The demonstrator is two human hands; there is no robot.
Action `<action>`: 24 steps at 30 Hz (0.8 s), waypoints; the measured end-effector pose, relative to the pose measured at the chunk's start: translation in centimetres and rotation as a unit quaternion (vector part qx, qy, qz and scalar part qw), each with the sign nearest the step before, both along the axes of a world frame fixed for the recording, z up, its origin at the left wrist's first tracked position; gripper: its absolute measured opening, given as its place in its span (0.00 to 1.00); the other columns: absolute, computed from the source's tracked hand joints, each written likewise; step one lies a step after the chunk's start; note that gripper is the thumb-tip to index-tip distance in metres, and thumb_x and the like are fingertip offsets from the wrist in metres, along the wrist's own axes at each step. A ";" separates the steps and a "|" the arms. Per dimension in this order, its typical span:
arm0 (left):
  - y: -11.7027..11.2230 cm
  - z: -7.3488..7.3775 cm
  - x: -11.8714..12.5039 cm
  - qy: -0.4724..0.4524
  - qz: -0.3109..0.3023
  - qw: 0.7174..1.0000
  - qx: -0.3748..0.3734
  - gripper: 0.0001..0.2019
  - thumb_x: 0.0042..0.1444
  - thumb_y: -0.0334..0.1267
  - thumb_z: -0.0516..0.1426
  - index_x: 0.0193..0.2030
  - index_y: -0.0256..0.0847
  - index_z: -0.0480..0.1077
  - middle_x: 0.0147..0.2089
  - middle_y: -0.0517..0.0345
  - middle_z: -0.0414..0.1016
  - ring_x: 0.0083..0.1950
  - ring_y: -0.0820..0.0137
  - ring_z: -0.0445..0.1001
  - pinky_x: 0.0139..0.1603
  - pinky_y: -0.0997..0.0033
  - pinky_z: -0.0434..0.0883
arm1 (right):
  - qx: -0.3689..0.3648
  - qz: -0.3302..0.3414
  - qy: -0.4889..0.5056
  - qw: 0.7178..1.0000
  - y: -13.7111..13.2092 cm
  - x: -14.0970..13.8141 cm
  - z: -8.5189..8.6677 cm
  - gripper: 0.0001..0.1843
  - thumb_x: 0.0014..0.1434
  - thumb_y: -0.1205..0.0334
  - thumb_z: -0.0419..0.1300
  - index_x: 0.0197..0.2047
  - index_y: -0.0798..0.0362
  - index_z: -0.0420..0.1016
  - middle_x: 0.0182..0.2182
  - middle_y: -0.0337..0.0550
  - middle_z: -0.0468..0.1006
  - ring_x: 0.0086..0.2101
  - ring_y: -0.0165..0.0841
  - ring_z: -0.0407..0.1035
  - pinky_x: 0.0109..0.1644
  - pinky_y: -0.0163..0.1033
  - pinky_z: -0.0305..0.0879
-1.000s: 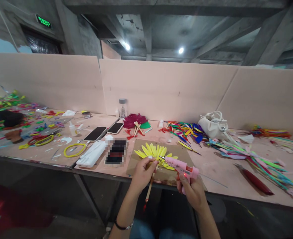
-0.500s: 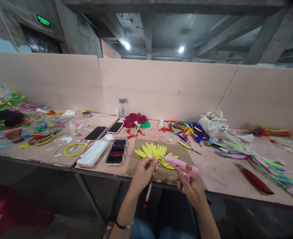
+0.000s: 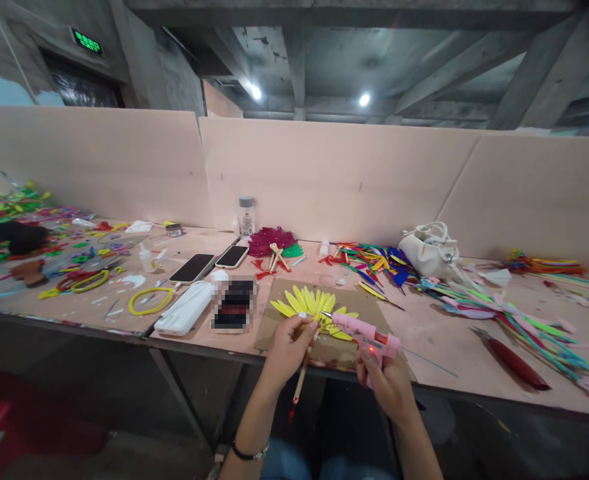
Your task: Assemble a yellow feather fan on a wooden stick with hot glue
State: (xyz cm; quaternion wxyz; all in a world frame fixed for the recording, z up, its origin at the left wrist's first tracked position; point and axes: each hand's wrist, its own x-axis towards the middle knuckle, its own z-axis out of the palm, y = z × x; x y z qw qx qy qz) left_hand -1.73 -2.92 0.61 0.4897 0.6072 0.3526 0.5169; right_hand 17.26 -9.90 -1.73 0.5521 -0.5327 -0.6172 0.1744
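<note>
My right hand (image 3: 382, 380) is wrapped round the grip of a pink hot glue gun (image 3: 359, 329), whose small light glows red. Its metal tip points left, at the base of a fan of yellow petals (image 3: 312, 301). Pinched closed at that base is my left hand (image 3: 290, 343), its fingertips covering part of the join. A thin wooden stick (image 3: 301, 381) slants down below these fingers, with a red tassel at its lower end hanging past the table edge. Under the fan lies a brown board (image 3: 274, 337).
Phones (image 3: 193, 268), a white power bank (image 3: 184, 308) and yellow-handled scissors (image 3: 90, 281) lie to the left. A dark red petal fan (image 3: 273, 241) sits behind. On the right are a white handbag (image 3: 428, 250), coloured stems (image 3: 519, 313) and red-handled pliers (image 3: 517, 363).
Almost nothing differs. The glue gun has shifted very slightly to the right; my left hand keeps its place at the fan's base.
</note>
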 end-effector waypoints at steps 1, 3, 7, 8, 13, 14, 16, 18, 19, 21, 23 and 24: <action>0.0 0.0 0.0 -0.002 0.001 1.000 -0.002 0.22 0.54 0.59 0.63 0.34 0.39 0.77 0.24 0.61 0.71 0.26 0.70 0.71 0.28 0.73 0.70 | 0.001 -0.002 -0.003 1.000 0.0 0.1 -0.1 0.34 0.69 0.39 0.50 0.17 0.51 0.66 0.13 0.40 0.67 0.16 0.31 0.63 0.22 0.33 0.58; -0.1 0.1 0.0 -0.004 0.005 1.000 -0.005 0.22 0.53 0.59 0.63 0.34 0.39 0.77 0.24 0.60 0.71 0.26 0.69 0.71 0.27 0.73 0.71 | 0.005 -0.005 -0.011 1.000 0.0 0.2 -0.3 0.35 0.70 0.39 0.49 0.17 0.51 0.67 0.13 0.40 0.67 0.16 0.31 0.64 0.23 0.34 0.58; 0.0 -0.1 0.0 -0.002 0.007 1.000 -0.002 0.22 0.53 0.59 0.63 0.34 0.39 0.77 0.24 0.60 0.71 0.26 0.69 0.71 0.28 0.73 0.71 | 0.007 -0.007 -0.013 1.000 0.1 0.3 -0.5 0.34 0.69 0.39 0.50 0.18 0.51 0.67 0.13 0.40 0.68 0.16 0.30 0.64 0.23 0.33 0.58; 0.1 -0.1 0.0 0.000 0.007 1.000 0.000 0.22 0.54 0.59 0.63 0.34 0.39 0.77 0.24 0.60 0.71 0.26 0.69 0.71 0.28 0.72 0.71 | 0.007 -0.007 -0.011 1.000 0.1 0.3 -0.5 0.34 0.69 0.39 0.50 0.18 0.51 0.67 0.13 0.40 0.68 0.16 0.30 0.64 0.22 0.33 0.58; 0.0 -0.1 0.0 0.010 0.009 1.000 0.014 0.20 0.56 0.56 0.62 0.35 0.39 0.76 0.24 0.61 0.70 0.26 0.70 0.70 0.31 0.72 0.69 | 0.014 -0.020 -0.017 1.000 0.1 0.2 -0.5 0.35 0.70 0.40 0.50 0.16 0.51 0.66 0.13 0.40 0.67 0.17 0.31 0.64 0.23 0.33 0.59; 0.0 0.0 0.0 0.013 0.010 1.000 0.013 0.19 0.57 0.55 0.62 0.35 0.38 0.75 0.24 0.62 0.70 0.26 0.71 0.69 0.32 0.72 0.69 | 0.012 -0.022 -0.017 1.000 0.1 0.2 -0.6 0.35 0.70 0.40 0.50 0.16 0.51 0.66 0.13 0.40 0.67 0.17 0.31 0.64 0.23 0.33 0.59; -0.1 0.1 -0.1 0.015 0.009 1.000 0.010 0.18 0.57 0.54 0.62 0.35 0.38 0.75 0.24 0.62 0.70 0.26 0.71 0.69 0.33 0.72 0.68 | 0.007 -0.021 -0.012 1.000 0.1 0.2 -0.7 0.34 0.70 0.41 0.50 0.17 0.51 0.66 0.13 0.40 0.67 0.16 0.30 0.63 0.23 0.33 0.58; -0.1 0.2 -0.1 0.015 0.005 1.000 0.008 0.18 0.57 0.54 0.62 0.34 0.38 0.74 0.24 0.62 0.70 0.27 0.71 0.70 0.33 0.72 0.67 | 0.004 -0.014 -0.006 1.000 0.2 0.3 -0.8 0.33 0.70 0.41 0.51 0.18 0.51 0.67 0.13 0.39 0.68 0.16 0.30 0.64 0.22 0.33 0.58; -0.1 0.2 -0.1 0.015 0.003 1.000 0.008 0.18 0.57 0.54 0.62 0.33 0.38 0.74 0.24 0.62 0.70 0.27 0.71 0.70 0.33 0.72 0.67 | 0.004 -0.011 -0.004 1.000 0.2 0.3 -0.8 0.33 0.69 0.40 0.51 0.18 0.51 0.67 0.13 0.39 0.68 0.16 0.30 0.64 0.22 0.33 0.58; 0.0 0.1 -0.1 0.015 0.001 1.000 0.007 0.19 0.57 0.55 0.62 0.34 0.38 0.74 0.24 0.62 0.70 0.26 0.71 0.70 0.32 0.73 0.66 | 0.005 -0.007 0.000 1.000 0.3 0.3 -0.9 0.33 0.69 0.40 0.51 0.18 0.51 0.67 0.13 0.39 0.68 0.16 0.30 0.64 0.22 0.33 0.58; 0.0 0.0 -0.1 0.015 0.002 1.000 0.010 0.18 0.57 0.54 0.61 0.34 0.39 0.74 0.24 0.62 0.69 0.26 0.71 0.69 0.31 0.73 0.66 | 0.005 -0.006 0.003 1.000 0.3 0.3 -0.9 0.33 0.70 0.40 0.51 0.18 0.51 0.67 0.13 0.39 0.68 0.16 0.30 0.64 0.22 0.33 0.57; 0.0 -0.1 -0.1 0.014 0.002 1.000 0.013 0.18 0.58 0.54 0.61 0.34 0.39 0.74 0.24 0.62 0.69 0.26 0.71 0.69 0.31 0.73 0.66 | 0.005 -0.007 0.004 1.000 0.3 0.3 -0.9 0.33 0.70 0.41 0.51 0.19 0.51 0.67 0.13 0.39 0.68 0.16 0.30 0.64 0.22 0.33 0.57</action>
